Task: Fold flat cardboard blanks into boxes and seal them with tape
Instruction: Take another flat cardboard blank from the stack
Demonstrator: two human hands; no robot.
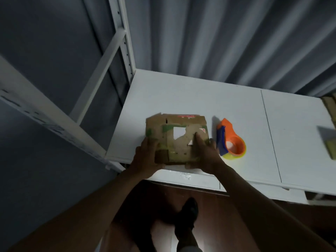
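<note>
While both hands grip it | worn brown cardboard box [177, 138] | white table [181, 95]

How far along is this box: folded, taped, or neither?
Done: the cardboard box looks folded into shape, standing on the white table. In hand: the left hand and right hand hold its near sides, the right fingers lying across the top. Left: sealing; the orange tape dispenser lies untouched to the right, and no fresh tape is discernible.
</note>
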